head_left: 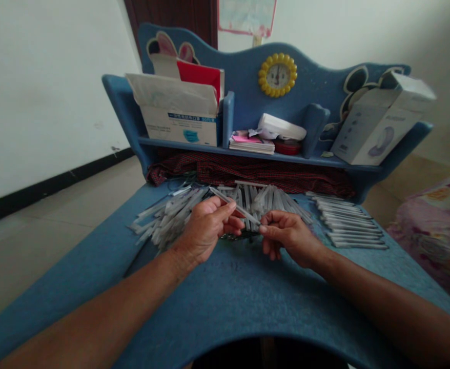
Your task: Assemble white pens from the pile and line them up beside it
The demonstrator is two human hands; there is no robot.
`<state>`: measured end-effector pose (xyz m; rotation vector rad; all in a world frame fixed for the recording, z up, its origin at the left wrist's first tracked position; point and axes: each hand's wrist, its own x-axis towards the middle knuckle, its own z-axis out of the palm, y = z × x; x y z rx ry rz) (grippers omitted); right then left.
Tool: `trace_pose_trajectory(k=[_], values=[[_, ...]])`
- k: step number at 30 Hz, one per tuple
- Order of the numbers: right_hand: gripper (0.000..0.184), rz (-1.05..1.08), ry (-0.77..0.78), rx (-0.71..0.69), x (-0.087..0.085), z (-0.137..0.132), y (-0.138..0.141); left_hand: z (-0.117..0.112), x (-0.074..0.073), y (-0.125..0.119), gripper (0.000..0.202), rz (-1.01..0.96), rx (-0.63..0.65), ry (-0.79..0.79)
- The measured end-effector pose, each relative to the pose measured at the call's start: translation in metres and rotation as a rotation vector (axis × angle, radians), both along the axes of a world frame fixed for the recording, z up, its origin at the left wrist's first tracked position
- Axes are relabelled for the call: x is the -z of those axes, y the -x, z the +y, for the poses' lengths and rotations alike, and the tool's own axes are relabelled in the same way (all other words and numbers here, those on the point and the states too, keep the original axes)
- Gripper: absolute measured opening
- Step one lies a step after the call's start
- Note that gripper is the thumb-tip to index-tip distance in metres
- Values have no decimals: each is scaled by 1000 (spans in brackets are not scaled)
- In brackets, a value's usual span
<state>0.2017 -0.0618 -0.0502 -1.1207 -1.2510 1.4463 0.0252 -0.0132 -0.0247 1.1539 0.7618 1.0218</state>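
Observation:
A slim translucent pen barrel (240, 209) slants between my two hands above the blue desk. My left hand (212, 223) is closed, pinching it near the middle with thumb and fingers. The barrel's lower right end meets the closed thumb and fingertips of my right hand (288, 233); any small part there is too tiny to make out. Behind my left hand spreads a loose heap of similar pale barrels (169, 218). Another bunch of barrels (273, 200) lies behind my right hand. To the right, several pens (350, 223) with darker insides lie side by side in a row.
The blue desk (225, 302) has a raised shelf (194, 145) at its back. On that stand a mask box (179, 123), some paper pads (251, 145), a white roll (282, 126) and a white carton (379, 123). Checked dark red cloth (248, 170) lies beneath the shelf.

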Motion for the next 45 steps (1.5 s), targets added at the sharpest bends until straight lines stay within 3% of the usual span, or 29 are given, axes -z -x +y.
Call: trace_pose_trajectory(k=[6,13,20,31,39,45], values=[[32,6,61,-61,-2,-1,0,-2,-1,1,9,11,6,0],[31,13,16,-2,2,1,1,1,3,0,11,17,1,3],[33,97,113,-76,0,2,0,0,3,1,14,11,17,7],[32,100,64,-48,2,0,1,2,2,2,10,-21,25,1],[30,317,170,-213,6,2,-4,1,-1,4,19,-118,112,-12],[26,364,137,-284,10,1,-6,-1,-7,5,16,-130,158,-21]])
